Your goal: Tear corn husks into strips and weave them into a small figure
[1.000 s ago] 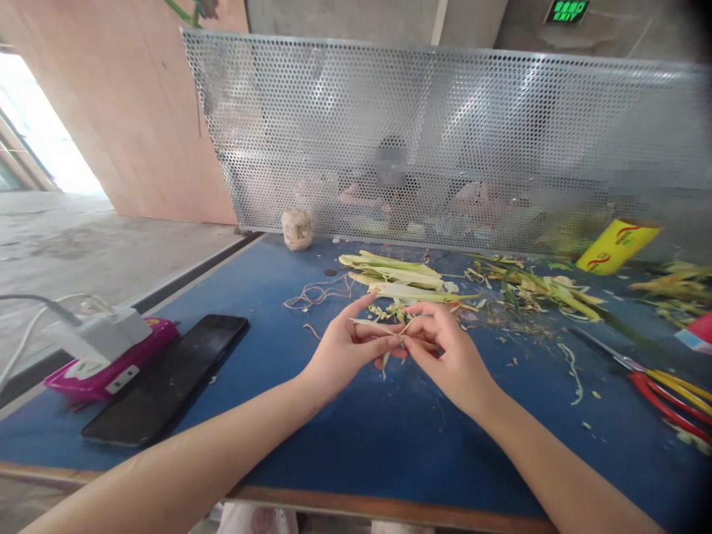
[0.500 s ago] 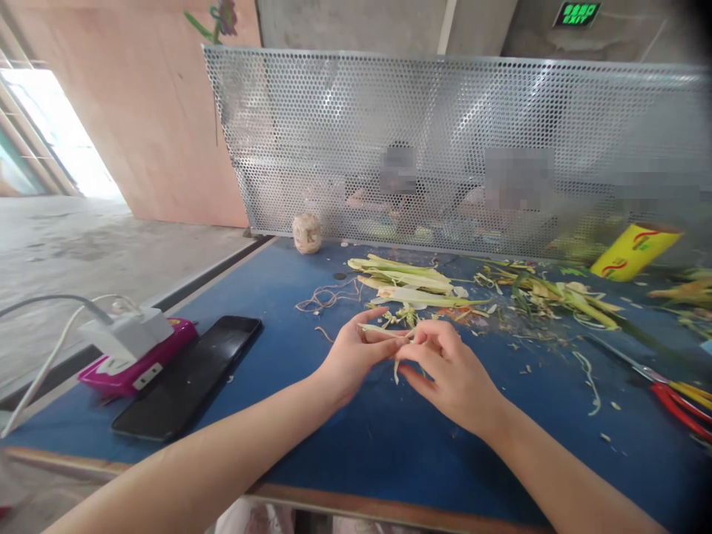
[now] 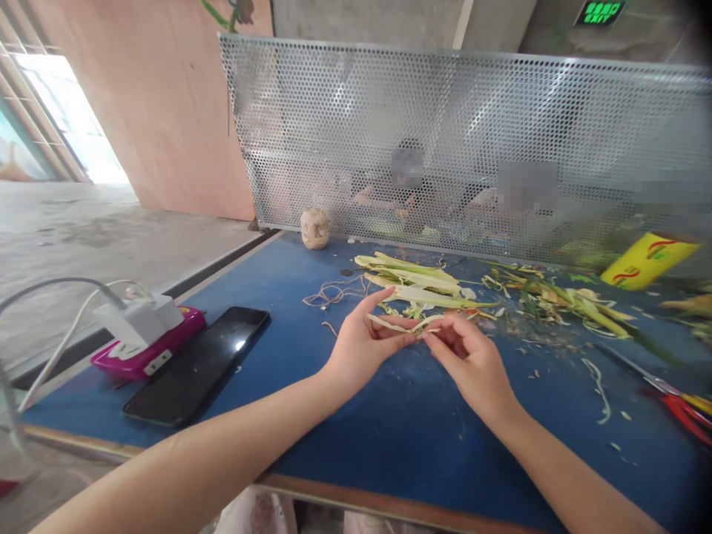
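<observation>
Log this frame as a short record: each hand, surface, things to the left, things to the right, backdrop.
left hand: pinching a pale strip
right hand: fingers on the same strip
surface: blue tabletop, pale green leaves beyond the hands
left side: black phone, magenta power strip
right side: yellow roll, red-handled tool
backdrop: perforated metal screen

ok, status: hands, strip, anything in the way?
Left hand and right hand both pinching pale strip. Strip spans between them. Leaves just beyond, phone off left: neither blocking hands.
</observation>
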A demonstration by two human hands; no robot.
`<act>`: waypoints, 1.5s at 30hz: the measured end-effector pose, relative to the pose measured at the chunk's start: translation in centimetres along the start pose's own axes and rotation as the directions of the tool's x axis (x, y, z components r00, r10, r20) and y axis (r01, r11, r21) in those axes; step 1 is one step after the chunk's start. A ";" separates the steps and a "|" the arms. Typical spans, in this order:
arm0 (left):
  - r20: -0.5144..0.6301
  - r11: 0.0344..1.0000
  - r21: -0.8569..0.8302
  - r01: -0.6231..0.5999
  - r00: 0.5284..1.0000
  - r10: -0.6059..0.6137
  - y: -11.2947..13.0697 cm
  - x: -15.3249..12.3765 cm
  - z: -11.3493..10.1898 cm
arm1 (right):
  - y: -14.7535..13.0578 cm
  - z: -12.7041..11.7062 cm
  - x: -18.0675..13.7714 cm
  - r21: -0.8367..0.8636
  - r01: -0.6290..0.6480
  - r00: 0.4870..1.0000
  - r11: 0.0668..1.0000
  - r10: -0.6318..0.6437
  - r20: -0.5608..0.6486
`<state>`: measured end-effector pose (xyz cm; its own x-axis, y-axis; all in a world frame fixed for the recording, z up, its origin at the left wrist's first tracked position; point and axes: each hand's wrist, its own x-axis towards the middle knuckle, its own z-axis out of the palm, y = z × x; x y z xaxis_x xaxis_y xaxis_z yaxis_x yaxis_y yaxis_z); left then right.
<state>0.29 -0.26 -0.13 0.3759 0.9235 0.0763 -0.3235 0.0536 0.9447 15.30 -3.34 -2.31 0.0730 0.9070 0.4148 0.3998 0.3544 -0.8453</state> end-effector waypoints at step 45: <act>-0.006 0.996 0.040 0.079 0.997 -0.079 -0.6 0.4 -0.5 | 0.8 -1.0 0.5 -0.428 0.487 0.870 0.762 -0.467 0.157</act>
<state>0.18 0.25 -0.85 0.3951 0.9186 0.0000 -0.2576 0.1108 0.9599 16.59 -2.86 -2.45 -0.2672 0.6591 0.7030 0.7311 0.6139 -0.2977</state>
